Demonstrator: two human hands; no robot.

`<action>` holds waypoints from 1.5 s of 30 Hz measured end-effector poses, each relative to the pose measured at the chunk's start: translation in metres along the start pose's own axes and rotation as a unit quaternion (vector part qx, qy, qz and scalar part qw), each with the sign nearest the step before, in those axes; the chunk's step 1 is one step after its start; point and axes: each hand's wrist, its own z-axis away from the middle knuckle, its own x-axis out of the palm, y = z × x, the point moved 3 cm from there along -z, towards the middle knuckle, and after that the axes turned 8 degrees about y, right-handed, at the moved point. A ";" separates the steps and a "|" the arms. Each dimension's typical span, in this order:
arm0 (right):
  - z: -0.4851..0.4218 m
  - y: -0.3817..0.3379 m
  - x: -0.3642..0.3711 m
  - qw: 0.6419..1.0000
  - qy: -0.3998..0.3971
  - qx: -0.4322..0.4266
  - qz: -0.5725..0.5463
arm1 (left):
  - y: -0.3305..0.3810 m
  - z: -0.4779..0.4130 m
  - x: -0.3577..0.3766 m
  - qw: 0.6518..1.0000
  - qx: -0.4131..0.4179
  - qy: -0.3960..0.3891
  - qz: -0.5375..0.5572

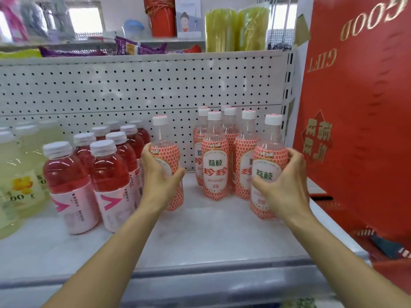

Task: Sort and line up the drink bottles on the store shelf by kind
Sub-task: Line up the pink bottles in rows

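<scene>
Forearms out, my left hand [159, 185] gripped a stray bottle [165, 150] beside the red drinks [109, 174]; my right hand [287, 187] gripped an end bottle [270, 154]. Best, I judged, to slide both upright against the cluster [215, 167] on the shelf [211, 236].

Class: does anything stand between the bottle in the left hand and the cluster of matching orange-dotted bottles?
Nothing visible does: only bare shelf lies between the bottle held in the left hand and the cluster. The red drinks stand on its other side.
</scene>
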 end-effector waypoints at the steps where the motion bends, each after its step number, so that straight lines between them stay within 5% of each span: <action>1: -0.006 0.007 -0.007 1.000 0.015 0.009 0.000 | -0.002 -0.002 0.001 1.000 -0.008 -0.007 -0.001; 4: -0.027 0.023 -0.013 0.997 0.063 0.028 0.024 | 0.006 0.002 0.000 0.998 0.038 0.026 -0.054; 7: -0.039 0.031 -0.009 0.996 0.075 0.047 0.034 | 0.042 0.019 -0.002 0.955 0.263 0.122 -0.066; 9: -0.038 0.027 -0.008 0.994 0.090 0.037 0.046 | 0.068 0.024 0.008 0.940 0.329 0.082 -0.025; 12: -0.029 -0.010 -0.009 0.974 0.168 -0.134 0.066 | 0.098 0.011 0.028 0.968 0.248 -0.022 0.020; 16: -0.049 -0.074 0.001 0.953 0.099 -0.266 0.106 | 0.114 -0.024 0.054 0.972 0.203 -0.113 -0.038; 23: -0.108 -0.092 0.043 0.933 -0.146 -0.163 0.284 | 0.125 -0.060 0.062 0.917 0.248 -0.198 -0.240; 30: -0.124 -0.096 0.043 0.875 -0.131 -0.174 0.432 | 0.133 -0.077 0.044 0.815 0.313 -0.136 -0.468; 37: -0.131 -0.097 0.042 0.824 -0.145 -0.182 0.516 | 0.120 -0.109 0.028 0.785 0.270 -0.178 -0.529; 41: -0.136 -0.105 0.053 0.864 -0.095 -0.265 0.418 | 0.117 -0.116 0.036 0.781 0.270 -0.207 -0.524; 45: -0.139 -0.114 0.072 0.910 -0.129 -0.238 0.315 | 0.131 -0.120 0.053 0.834 0.293 -0.194 -0.426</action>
